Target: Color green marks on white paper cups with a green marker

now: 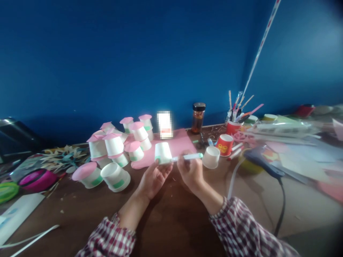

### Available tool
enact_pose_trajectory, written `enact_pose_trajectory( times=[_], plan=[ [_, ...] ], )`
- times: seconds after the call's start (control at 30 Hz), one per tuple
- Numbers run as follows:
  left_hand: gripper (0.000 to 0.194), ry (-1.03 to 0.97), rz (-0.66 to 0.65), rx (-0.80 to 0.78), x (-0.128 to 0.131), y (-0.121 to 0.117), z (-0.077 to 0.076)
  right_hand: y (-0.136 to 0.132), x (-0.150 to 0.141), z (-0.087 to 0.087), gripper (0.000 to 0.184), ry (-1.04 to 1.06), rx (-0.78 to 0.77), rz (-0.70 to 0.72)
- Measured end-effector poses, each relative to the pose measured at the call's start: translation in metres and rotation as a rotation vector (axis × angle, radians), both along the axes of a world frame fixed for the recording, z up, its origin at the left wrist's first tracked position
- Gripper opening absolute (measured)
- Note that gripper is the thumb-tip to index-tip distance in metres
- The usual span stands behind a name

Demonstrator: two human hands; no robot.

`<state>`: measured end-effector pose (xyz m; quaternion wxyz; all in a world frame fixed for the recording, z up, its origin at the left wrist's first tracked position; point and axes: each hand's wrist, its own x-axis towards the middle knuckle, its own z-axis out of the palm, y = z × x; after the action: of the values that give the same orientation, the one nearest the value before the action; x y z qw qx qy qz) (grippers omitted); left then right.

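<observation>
My left hand [156, 178] grips an upside-down white paper cup [163, 152] by its lower rim. A patch of green shows at the cup's lower left. My right hand [190, 172] is closed around a marker [189, 157] with a pale barrel and a green end pointing right. The marker's other end points at the cup's right side; whether it touches is too blurred to tell. Just right of my right hand stands a plain white paper cup [211, 157]. A white cup with a green patch [115, 177] is left of my left hand.
Several white cups with pink paper tops [114, 144] cluster at the left. Behind the hands lies a pink sheet [182, 141]. A dark-lidded jar [198, 118], a red cup [224, 145], a pen-filled cup [233, 127] and a corded glue gun [264, 162] are rightward.
</observation>
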<state>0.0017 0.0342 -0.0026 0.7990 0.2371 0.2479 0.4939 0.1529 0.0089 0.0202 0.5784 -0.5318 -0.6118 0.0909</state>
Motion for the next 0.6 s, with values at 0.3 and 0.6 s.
enact_pose_trajectory(
  times=[0.3,0.6],
  plan=[
    [0.032,-0.016,0.036,-0.038,0.0006,0.0012,-0.0009,0.0003,-0.0009,0.0005,0.013,0.029,-0.031,0.026],
    [0.034,-0.021,0.011,-0.051,0.0008,-0.0015,0.0001,0.0009,-0.0003,0.002,0.013,0.073,0.002,-0.009]
  ],
)
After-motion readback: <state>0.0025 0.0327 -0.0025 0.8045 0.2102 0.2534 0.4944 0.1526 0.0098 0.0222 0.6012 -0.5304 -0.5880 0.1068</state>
